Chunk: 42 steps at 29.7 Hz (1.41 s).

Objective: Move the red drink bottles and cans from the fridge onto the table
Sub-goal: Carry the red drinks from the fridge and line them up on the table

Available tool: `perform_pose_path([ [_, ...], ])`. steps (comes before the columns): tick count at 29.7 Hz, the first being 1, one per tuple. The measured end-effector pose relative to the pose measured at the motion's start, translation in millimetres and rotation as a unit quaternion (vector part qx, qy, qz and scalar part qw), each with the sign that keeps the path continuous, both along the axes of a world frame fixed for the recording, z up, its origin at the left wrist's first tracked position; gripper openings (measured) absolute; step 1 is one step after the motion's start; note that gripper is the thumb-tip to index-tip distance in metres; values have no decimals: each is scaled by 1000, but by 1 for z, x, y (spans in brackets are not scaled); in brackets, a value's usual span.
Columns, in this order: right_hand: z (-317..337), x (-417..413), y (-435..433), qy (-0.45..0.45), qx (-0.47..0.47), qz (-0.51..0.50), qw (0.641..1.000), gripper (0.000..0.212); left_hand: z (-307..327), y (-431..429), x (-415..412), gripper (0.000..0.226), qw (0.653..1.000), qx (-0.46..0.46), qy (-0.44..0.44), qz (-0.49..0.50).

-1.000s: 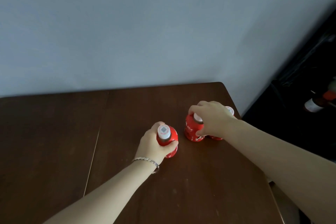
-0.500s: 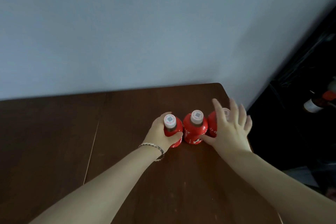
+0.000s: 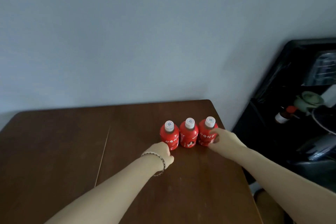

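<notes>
Three red drink bottles with white caps stand upright in a tight row near the back right corner of the brown table (image 3: 72,151): the left bottle (image 3: 170,137), the middle bottle (image 3: 188,135) and the right bottle (image 3: 206,134). My left hand (image 3: 164,153), with a bracelet on its wrist, rests on the table just in front of the left bottle's base, fingers curled with nothing in them. My right hand (image 3: 224,140) reaches in from the right, its thumb and fingers on the near right side of the right bottle.
A dark open fridge (image 3: 272,96) stands right of the table, holding a brown bottle with a red cap (image 3: 284,114) and a pale green object (image 3: 309,100). A seam (image 3: 103,151) runs across the tabletop. A plain wall rises behind the table.
My left hand has let go of the left bottle and drawn back toward me. My right hand, spread open half a second ago, now has fingers on the right bottle. The camera view has tilted.
</notes>
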State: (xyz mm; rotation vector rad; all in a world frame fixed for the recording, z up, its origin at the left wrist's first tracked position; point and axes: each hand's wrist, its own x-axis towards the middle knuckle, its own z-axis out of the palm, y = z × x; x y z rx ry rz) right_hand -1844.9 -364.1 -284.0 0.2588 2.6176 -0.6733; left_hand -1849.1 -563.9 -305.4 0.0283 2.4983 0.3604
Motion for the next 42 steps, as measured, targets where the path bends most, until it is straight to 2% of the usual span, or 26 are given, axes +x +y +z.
perform_pose_path([
  [2, 19, 20, -5, -23, -3, 22, 999, 26, 15, -5, 15, 28, 999, -11, 23, -23],
  [8, 75, 103, -25, -51, 60, 35, 996, 37, 69, -5, 62, 27, 985, 31, 71, -151],
  [16, 126, 287, -25, 2, 166, -91, 982, 34, 140, 33, 176, 24, 919, 110, 141, -351],
  [19, 144, 365, -16, 2, 173, -163, 971, 34, 157, 64, 227, 21, 889, 126, 152, -412],
  [23, 161, 504, 0, -16, 196, -294, 935, 33, 179, 122, 338, 25, 807, 131, 167, -551],
  [28, 185, 715, 4, -34, 228, -473, 851, 36, 201, 200, 528, 29, 670, 175, 168, -702],
  [32, 205, 875, -10, -77, 240, -578, 776, 35, 214, 237, 692, 29, 583, 199, 169, -769],
  [40, 245, 1175, -52, -152, 257, -728, 617, 28, 257, 254, 1018, 33, 397, 231, 186, -869],
  [42, 257, 1240, -59, -161, 258, -759, 576, 27, 270, 260, 1093, 31, 370, 244, 163, -881],
])
